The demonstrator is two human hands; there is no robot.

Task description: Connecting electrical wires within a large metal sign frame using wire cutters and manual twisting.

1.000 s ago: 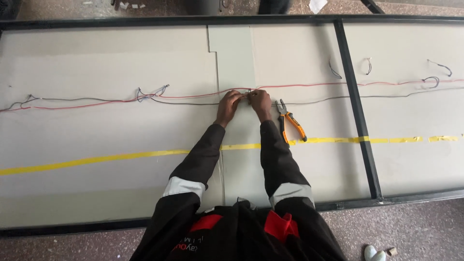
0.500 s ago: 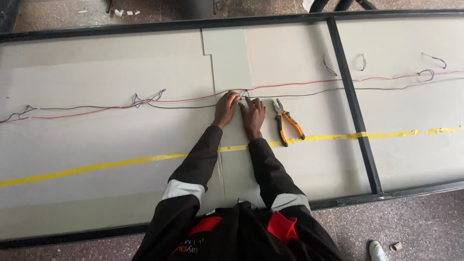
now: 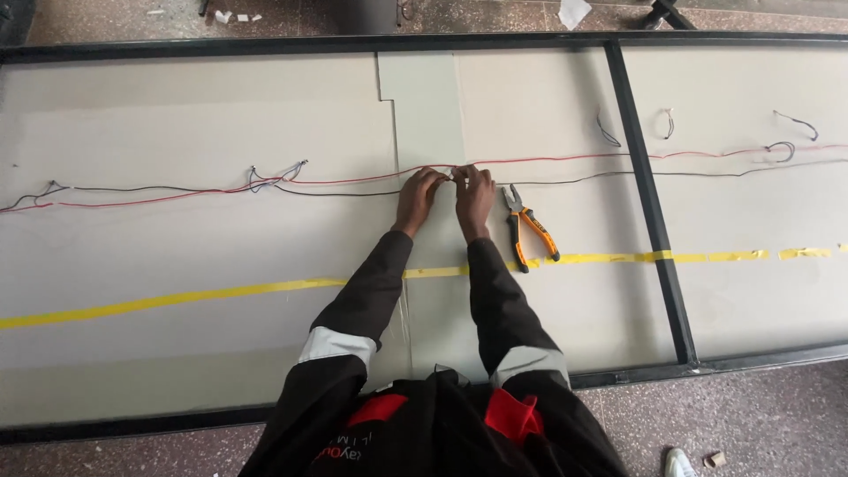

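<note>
A red wire (image 3: 565, 159) and a black wire (image 3: 336, 192) run side by side across a long pale panel (image 3: 177, 247). My left hand (image 3: 417, 198) and my right hand (image 3: 474, 196) meet over the wires near the panel's middle, fingertips pinched together on the wire ends at a small white piece (image 3: 453, 173). Both arms wear dark sleeves with grey bands. Orange-handled pliers (image 3: 527, 228) lie flat on the panel just right of my right hand, untouched.
A black frame (image 3: 649, 203) borders the panel and crosses it upright on the right. Yellow tape (image 3: 177, 300) runs along the panel. Short loose wire pieces (image 3: 670, 122) lie at the upper right. Wire joints with bare ends (image 3: 278, 172) sit to the left. Stone floor surrounds it.
My hands stay pinched on the wires at the same spot, with the fingers shifting slightly. The view has drifted a little, the pliers have not moved.
</note>
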